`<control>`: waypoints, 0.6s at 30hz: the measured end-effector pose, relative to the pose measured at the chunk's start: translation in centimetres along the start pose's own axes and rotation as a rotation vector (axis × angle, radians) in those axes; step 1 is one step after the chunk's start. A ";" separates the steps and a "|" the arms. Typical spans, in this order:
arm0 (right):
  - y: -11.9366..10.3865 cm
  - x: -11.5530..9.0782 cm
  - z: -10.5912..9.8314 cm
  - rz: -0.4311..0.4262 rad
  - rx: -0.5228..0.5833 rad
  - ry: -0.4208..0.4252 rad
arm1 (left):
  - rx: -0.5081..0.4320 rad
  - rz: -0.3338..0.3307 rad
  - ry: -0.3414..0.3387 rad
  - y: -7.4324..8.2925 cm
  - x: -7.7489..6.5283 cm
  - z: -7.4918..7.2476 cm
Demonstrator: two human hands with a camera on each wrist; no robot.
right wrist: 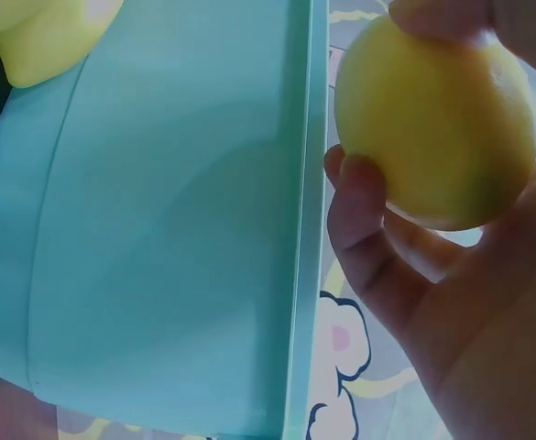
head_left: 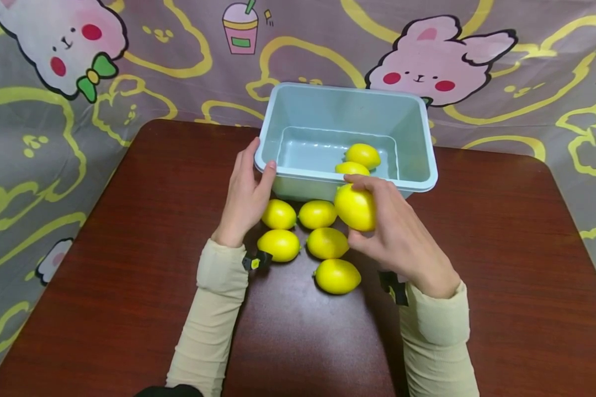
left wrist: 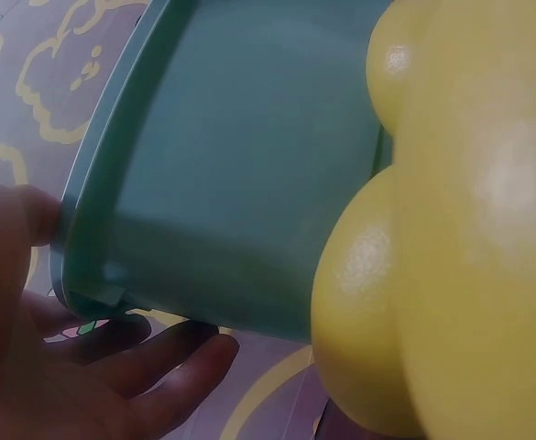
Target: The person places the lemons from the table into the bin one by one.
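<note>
A yellow lemon (head_left: pixel 356 207) is held by my right hand (head_left: pixel 397 231) above the table, just in front of the bin's near rim. The right wrist view shows this lemon (right wrist: pixel 437 128) between thumb and fingers. With the thumb at the rim and fingers round the side, my left hand (head_left: pixel 244 196) grips the near left corner of a light blue plastic bin (head_left: pixel 347 99). Inside the bin, toward its right, are two lemons (head_left: pixel 362 156). Several more lemons (head_left: pixel 337 277) lie on the table between my forearms. Close lemons (left wrist: pixel 487 211) hide part of the bin in the left wrist view.
The bin stands at the back of a dark reddish-brown table (head_left: pixel 506 248) with rounded far corners. Behind it hangs a grey cloth (head_left: pixel 318 22) with cartoon rabbits and yellow outlines. The loose lemons sit close to the bin's front wall.
</note>
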State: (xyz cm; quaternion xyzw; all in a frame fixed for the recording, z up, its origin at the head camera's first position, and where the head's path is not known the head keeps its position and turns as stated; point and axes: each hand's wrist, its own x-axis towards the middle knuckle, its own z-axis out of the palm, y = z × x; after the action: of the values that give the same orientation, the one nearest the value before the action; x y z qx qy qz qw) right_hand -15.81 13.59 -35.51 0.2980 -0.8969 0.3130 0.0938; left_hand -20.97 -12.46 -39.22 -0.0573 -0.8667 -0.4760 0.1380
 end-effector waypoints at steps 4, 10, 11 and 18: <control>0.1 0.1 0.0 -0.036 0.007 0.028 | 0.000 -0.004 -0.001 0.0 0.0 0.0; 0.1 0.2 -0.1 -0.042 -0.022 0.102 | -0.003 -0.005 -0.002 -0.1 0.1 0.0; 0.1 0.2 -0.1 -0.040 -0.025 0.118 | -0.005 -0.005 -0.002 -0.1 0.1 0.0; 0.3 0.2 -0.5 -0.039 -0.001 0.274 | -0.013 -0.002 -0.006 0.0 0.0 0.0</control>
State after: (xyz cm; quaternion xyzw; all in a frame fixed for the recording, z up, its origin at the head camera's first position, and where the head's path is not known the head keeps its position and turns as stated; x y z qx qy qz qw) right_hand -16.15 13.97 -35.21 0.2700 -0.8698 0.3485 0.2215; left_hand -21.02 -12.49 -39.21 -0.0585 -0.8641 -0.4814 0.1345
